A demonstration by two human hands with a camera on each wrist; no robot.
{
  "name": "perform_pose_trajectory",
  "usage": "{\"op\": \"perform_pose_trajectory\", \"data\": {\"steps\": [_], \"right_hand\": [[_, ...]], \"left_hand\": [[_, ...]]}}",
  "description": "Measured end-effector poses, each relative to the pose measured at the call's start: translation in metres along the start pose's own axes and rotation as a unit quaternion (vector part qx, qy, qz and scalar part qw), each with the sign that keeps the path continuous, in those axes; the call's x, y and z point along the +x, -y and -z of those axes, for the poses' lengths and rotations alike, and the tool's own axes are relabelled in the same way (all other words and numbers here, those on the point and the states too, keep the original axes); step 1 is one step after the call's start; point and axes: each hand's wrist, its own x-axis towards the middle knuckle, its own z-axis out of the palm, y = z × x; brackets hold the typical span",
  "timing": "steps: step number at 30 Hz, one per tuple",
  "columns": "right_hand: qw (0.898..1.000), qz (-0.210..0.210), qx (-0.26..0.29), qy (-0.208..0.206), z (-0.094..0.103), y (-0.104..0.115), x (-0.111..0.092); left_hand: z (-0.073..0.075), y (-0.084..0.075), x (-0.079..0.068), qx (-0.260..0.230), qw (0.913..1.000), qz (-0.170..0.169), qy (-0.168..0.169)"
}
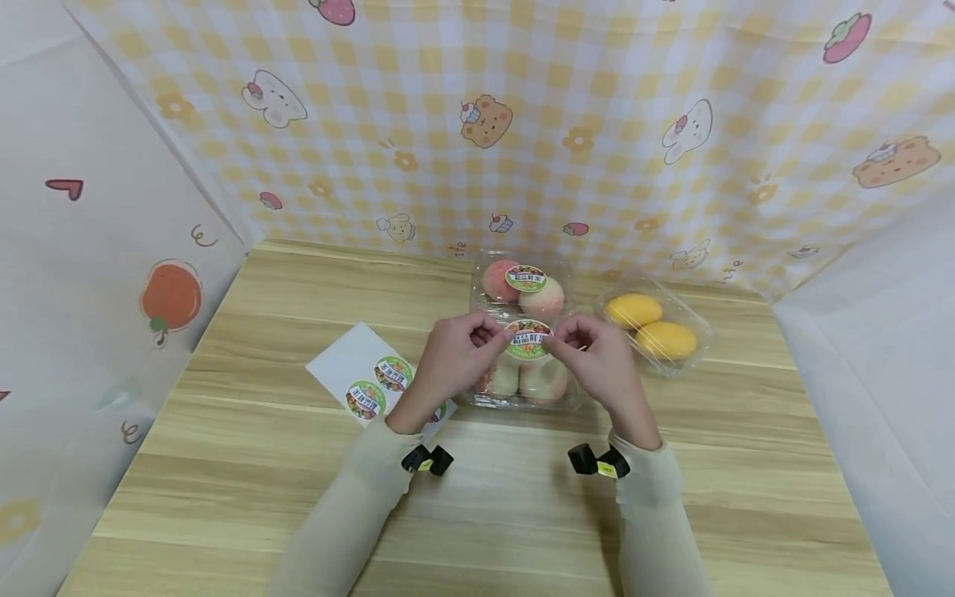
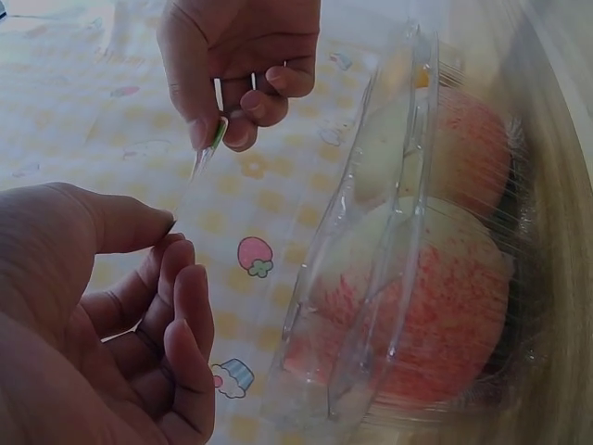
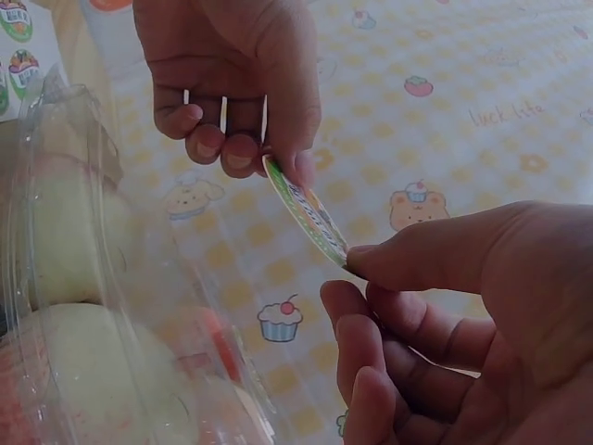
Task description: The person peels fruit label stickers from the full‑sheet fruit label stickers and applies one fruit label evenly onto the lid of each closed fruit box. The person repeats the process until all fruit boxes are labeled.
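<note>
A round fruit label sticker (image 1: 528,340) is stretched between both hands, pinched at opposite edges. My left hand (image 1: 457,355) grips its left edge between thumb and fingers. On the opposite edge, the thumb and fingers of my right hand (image 1: 603,358) pinch it. Beneath the sticker stands a clear plastic box (image 1: 522,405) with pale pink peaches (image 1: 543,380) in it. In the right wrist view the sticker (image 3: 310,218) appears nearly edge-on, slightly bent and apart from the box lid. The head view hides part of the box behind the hands.
Behind is another clear box with peaches (image 1: 501,280) and a label (image 1: 525,279) on its lid. To the right, a clear box holds two yellow mangoes (image 1: 667,341). A white sheet (image 1: 339,362) with several round stickers lies left, partly under my left forearm.
</note>
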Motion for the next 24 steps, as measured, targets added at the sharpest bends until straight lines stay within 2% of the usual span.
{"op": "perform_pose_trajectory", "data": {"steps": [7,16,24], "right_hand": [[1.0,-0.014,-0.003,0.015,-0.003,-0.004,0.003],[0.999,-0.039,-0.006,0.033,-0.004,-0.008,0.005],[0.997,-0.037,-0.043,0.055,-0.005,-0.013,0.006]], "left_hand": [[-0.002,0.003,0.0,0.014,0.9997,0.016,0.014],[-0.007,0.005,0.0,0.059,0.9981,0.013,0.01],[-0.011,0.006,0.0,0.092,0.9956,0.011,0.011]]}}
